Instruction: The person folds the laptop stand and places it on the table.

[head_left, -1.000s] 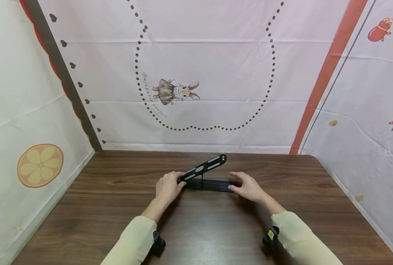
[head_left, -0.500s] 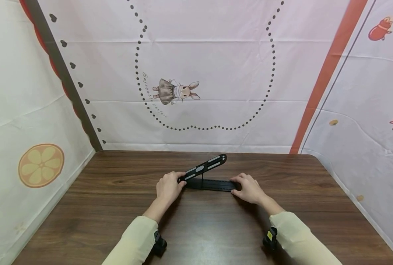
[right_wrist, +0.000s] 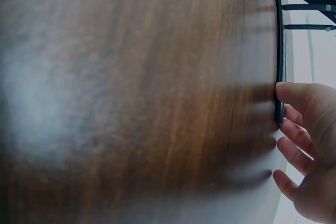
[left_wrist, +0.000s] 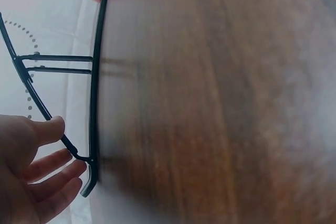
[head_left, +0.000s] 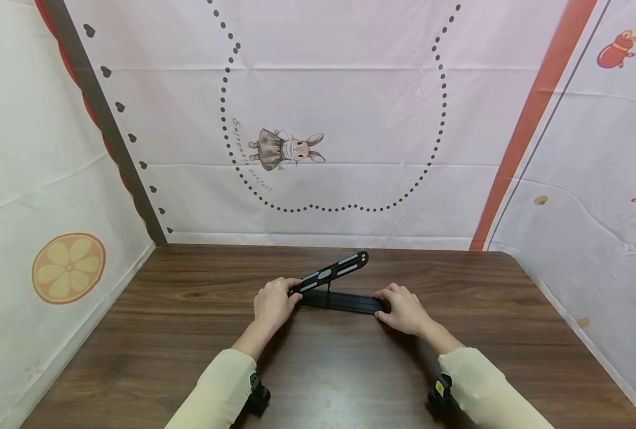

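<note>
Stand (head_left: pixel 352 302) | on table (head_left: pixel 323 369), propped on 2 struts (left_wrist: pixel 60 57) | I see left hand (head_left: pixel 273 304) pinching its left end; right hand (head_left: pixel 403 308) gripping its right end

Left arm (head_left: pixel 218 381): extended forward and angled inward, pale-sleeved. Left wrist (head_left: pixel 249 341): bared beyond the cuff. Left hand (head_left: pixel 272 304): back turned upward, tips directed towards the opposite hand; a pinch grip is formed, the thumb (left_wrist: pixel 50 130) being placed on the near side. Lower fingers (left_wrist: pixel 59 180): bent, set side by side.

Right arm (head_left: pixel 492 387): likewise extended, angled inward, pale-sleeved. Right wrist (head_left: pixel 442 338): bared. Right hand (head_left: pixel 403 311): tips turned inward, thumb and forefinger set in a pinch. Lower fingers of this hand (right_wrist: pixel 294 154): curved, spread slightly apart. Both hands are held at nearly equal reach, apart from each other.
</note>
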Tool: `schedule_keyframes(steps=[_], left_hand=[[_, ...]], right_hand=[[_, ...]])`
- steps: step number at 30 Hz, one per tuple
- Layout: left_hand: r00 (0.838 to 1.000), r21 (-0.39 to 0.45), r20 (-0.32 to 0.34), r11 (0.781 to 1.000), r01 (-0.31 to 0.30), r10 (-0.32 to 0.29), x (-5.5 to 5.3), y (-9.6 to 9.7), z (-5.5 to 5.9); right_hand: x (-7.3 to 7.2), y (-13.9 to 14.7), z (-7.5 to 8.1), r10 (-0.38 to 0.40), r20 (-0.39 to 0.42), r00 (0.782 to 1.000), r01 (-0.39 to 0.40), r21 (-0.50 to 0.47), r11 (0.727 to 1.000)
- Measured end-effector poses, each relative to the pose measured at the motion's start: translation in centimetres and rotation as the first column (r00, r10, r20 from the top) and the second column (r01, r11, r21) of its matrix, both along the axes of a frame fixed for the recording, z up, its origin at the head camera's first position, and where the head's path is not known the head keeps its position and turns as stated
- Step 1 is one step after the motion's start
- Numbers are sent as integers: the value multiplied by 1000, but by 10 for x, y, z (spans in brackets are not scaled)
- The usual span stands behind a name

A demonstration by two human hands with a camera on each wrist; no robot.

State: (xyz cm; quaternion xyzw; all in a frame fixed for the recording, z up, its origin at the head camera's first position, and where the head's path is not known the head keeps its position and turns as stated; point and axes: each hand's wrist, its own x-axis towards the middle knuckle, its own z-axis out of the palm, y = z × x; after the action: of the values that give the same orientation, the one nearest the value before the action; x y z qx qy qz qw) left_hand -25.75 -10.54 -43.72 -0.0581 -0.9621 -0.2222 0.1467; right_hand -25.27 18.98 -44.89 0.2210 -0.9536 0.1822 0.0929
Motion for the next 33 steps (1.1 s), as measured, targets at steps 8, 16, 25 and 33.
schedule_keyframes(steps=[8,16,25,33], left_hand=[[1000,-31,-12,1000,-4,3,-4,0,0],[1000,-54,-2,998,-27,27,-7,4,1],[1000,-29,-8,999,-28,28,-9,7,0],[1000,-17,-14,1000,-1,1,-16,7,-3]], right_hand=[[8,-2,-1,19,-44,999,-19,7,1000],[18,-2,0,24,-62,998,-23,19,1000],[24,0,2,49,-71,996,-47,25,999],[28,0,3,76,-76,994,-74,30,997]])
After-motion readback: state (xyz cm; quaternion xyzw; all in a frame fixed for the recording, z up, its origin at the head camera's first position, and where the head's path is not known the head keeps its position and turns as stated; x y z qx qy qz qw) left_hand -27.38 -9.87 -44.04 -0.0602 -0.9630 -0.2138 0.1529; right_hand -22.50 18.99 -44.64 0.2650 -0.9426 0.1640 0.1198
